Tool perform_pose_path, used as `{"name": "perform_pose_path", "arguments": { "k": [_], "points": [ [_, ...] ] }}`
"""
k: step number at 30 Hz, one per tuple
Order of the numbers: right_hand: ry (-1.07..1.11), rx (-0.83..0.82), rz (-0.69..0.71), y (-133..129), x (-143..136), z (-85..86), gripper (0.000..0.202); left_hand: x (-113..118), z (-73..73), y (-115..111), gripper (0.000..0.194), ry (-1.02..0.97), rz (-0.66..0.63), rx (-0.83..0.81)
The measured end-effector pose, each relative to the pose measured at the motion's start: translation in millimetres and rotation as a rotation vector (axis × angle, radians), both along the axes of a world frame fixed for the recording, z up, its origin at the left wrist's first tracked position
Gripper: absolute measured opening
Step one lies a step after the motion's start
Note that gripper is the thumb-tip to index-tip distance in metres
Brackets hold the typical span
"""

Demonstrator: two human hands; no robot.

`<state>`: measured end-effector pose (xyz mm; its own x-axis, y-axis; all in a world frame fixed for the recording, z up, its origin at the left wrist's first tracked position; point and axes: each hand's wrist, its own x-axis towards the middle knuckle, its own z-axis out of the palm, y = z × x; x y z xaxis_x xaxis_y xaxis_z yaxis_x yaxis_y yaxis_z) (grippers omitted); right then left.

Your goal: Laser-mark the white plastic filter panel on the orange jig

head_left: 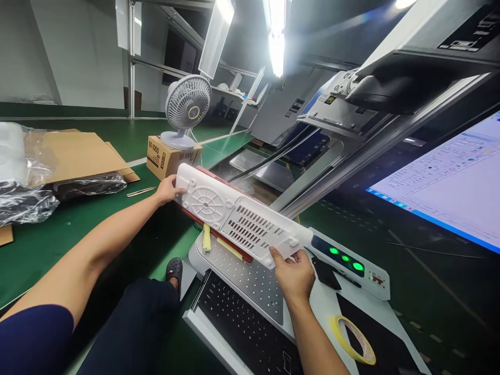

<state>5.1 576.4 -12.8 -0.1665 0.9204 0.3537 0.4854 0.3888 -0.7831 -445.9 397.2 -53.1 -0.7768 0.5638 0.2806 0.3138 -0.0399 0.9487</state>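
A long white plastic panel (253, 229) with a round spoked grille and rows of slots is held tilted between my two hands. Its left end is pinched by my left hand (170, 190), thumb on the face. At the lower right corner, my right hand (295, 273) grips the panel's edge. Behind and below the panel shows a reddish-brown strip (244, 254), with pieces of yellow tape (207, 238) beside it. Under these lies a perforated metal plate (258, 291) on a white machine.
A fan (189, 104) stands on a cardboard box (160, 159). Flattened cardboard (78, 153) and plastic bags lie left. A yellow tape roll (353, 341), a control panel with green lights (346, 259) and a monitor (445, 177) are right. A machine head (344, 104) hangs above.
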Motion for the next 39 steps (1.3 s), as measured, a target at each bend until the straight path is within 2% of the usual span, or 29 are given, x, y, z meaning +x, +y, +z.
{"name": "perform_pose_path", "arguments": {
  "k": [8,13,19,23,26,29,32,34,35,37,39],
  "points": [
    [-0.024,-0.066,0.026,8.8,0.7,-16.9,0.060,-3.9,9.4,13.5,0.077,0.055,0.019,-0.024],
    [-0.126,-0.026,-0.021,21.4,-4.1,-15.9,0.060,-3.7,10.7,8.0,0.068,0.117,0.023,-0.091],
    [-0.103,-0.033,0.015,27.7,-3.5,-24.5,0.068,-6.3,15.4,2.7,0.060,0.259,0.052,-0.212],
    [-0.138,-0.008,-0.007,27.4,-4.6,-28.3,0.065,-4.6,10.2,2.9,0.058,0.245,0.068,-0.187],
    [-0.182,-0.020,-0.007,25.9,-6.6,-24.7,0.060,-2.6,12.2,0.7,0.061,0.242,0.072,-0.246],
    [-0.197,-0.071,-0.001,22.2,-5.2,-20.3,0.061,3.6,22.0,-6.0,0.079,0.256,0.072,-0.283],
    [-0.068,-0.028,0.045,16.0,2.9,-14.5,0.083,14.5,36.3,-14.2,0.105,0.405,0.127,-0.208],
    [-0.021,0.112,0.044,12.4,9.5,-6.2,0.097,22.3,48.0,-15.2,0.106,0.576,0.144,-0.187],
    [-0.040,0.197,0.040,11.3,11.8,-0.1,0.098,26.1,54.4,-13.1,0.102,0.663,0.118,-0.201],
    [-0.128,0.349,0.071,11.8,11.5,15.2,0.091,33.2,67.6,-3.3,0.096,0.812,0.027,-0.261],
    [-0.229,0.451,0.172,16.4,3.8,31.9,0.080,39.8,80.4,11.7,0.093,0.907,-0.055,-0.337]
  ]
}}
